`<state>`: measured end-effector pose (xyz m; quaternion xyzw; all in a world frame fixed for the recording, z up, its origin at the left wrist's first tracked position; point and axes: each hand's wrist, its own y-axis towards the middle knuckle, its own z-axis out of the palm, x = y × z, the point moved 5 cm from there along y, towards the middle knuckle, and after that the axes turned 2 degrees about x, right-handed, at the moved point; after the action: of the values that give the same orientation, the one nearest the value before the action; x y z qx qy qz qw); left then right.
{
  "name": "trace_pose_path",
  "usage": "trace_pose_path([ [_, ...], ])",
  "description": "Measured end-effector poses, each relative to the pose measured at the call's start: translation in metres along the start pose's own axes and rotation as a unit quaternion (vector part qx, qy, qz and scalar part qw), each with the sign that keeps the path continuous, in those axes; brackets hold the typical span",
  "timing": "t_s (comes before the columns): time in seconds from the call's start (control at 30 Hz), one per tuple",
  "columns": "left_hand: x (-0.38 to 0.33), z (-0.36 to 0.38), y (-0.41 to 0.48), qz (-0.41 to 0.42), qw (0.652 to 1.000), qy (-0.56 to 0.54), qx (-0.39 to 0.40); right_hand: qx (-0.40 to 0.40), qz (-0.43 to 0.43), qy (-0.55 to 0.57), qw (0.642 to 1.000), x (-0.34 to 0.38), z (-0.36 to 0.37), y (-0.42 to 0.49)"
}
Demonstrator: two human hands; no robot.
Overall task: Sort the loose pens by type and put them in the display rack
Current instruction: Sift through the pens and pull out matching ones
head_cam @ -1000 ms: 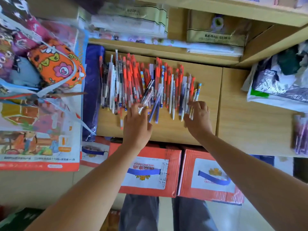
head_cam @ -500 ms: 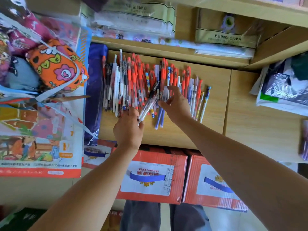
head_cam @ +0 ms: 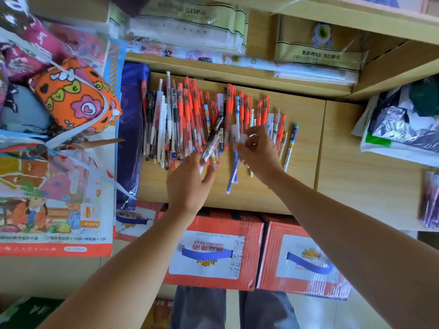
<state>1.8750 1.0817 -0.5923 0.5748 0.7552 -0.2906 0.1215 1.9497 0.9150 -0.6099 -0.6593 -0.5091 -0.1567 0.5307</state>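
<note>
Several loose pens (head_cam: 190,119) lie side by side on a wooden shelf top (head_cam: 306,138); most have orange caps, some are white, clear or blue. My left hand (head_cam: 187,184) is at the pile's near edge and holds a couple of clear pens with black caps (head_cam: 212,141), which slant up to the right. My right hand (head_cam: 260,154) is over the right part of the pile, fingertips pinching the frosted cap of a blue pen (head_cam: 232,174) that points back toward me. No display rack is in view.
An orange flowered pencil case (head_cam: 73,96) and printed packets crowd the left. A purple plastic packet (head_cam: 133,138) borders the pens. Wrapped stock (head_cam: 316,55) fills the shelf behind, plastic bags (head_cam: 403,124) lie right, and red beer cartons (head_cam: 213,252) stand below.
My right hand moved from the pile's right edge to its middle and picked up the blue pen by its cap. My left hand stayed at the near edge with the clear pens.
</note>
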Motion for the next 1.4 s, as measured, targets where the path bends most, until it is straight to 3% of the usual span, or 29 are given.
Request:
trace_pose_path([
  [0.1,-0.020,0.015,0.001,0.058,0.992,-0.040,0.104,0.051,0.022,0.085,0.995,0.008,0.004,-0.006],
  [0.17,-0.024,0.024,0.002,0.065,0.989,-0.016,0.132,0.052,0.023,0.094,0.994,0.010,0.005,-0.009],
  [0.23,-0.018,0.026,0.003,0.040,0.991,-0.019,0.124,0.001,0.026,-0.009,1.000,0.004,0.001,-0.011],
  [0.3,-0.010,0.025,0.004,0.018,0.993,-0.036,0.115,-0.033,0.032,-0.203,0.978,-0.004,-0.001,-0.013],
  [0.37,-0.006,0.022,0.002,0.008,0.993,-0.052,0.105,-0.003,0.048,-0.337,0.940,-0.012,0.006,-0.017],
  [0.47,-0.002,0.018,0.000,-0.011,0.993,-0.073,0.091,0.039,0.056,-0.408,0.911,-0.020,0.016,-0.021],
  [0.6,-0.002,0.019,0.002,-0.023,0.992,-0.084,0.092,0.043,0.061,-0.358,0.931,-0.022,0.015,-0.018],
  [0.77,-0.011,0.032,0.007,-0.077,0.964,-0.227,0.117,0.111,0.046,-0.148,0.982,-0.018,0.007,-0.029],
  [0.9,-0.027,0.044,0.014,-0.102,0.932,-0.322,0.135,0.205,-0.007,-0.163,0.965,-0.012,0.004,-0.038],
  [1.03,-0.036,0.045,0.015,-0.072,0.939,-0.296,0.156,0.255,-0.019,-0.179,0.950,-0.012,-0.005,-0.036],
  [1.1,-0.035,0.046,0.016,-0.072,0.939,-0.299,0.153,0.192,-0.024,-0.211,0.958,-0.016,-0.018,-0.030],
  [1.17,-0.033,0.045,0.017,-0.071,0.944,-0.291,0.142,0.064,-0.024,-0.238,0.969,-0.024,-0.036,-0.019],
  [1.23,-0.031,0.044,0.018,-0.078,0.945,-0.290,0.129,-0.015,0.002,-0.271,0.962,-0.032,-0.050,-0.012],
  [1.4,-0.025,0.048,0.016,-0.099,0.940,-0.304,0.121,-0.020,0.027,-0.348,0.937,-0.039,-0.045,-0.005],
])
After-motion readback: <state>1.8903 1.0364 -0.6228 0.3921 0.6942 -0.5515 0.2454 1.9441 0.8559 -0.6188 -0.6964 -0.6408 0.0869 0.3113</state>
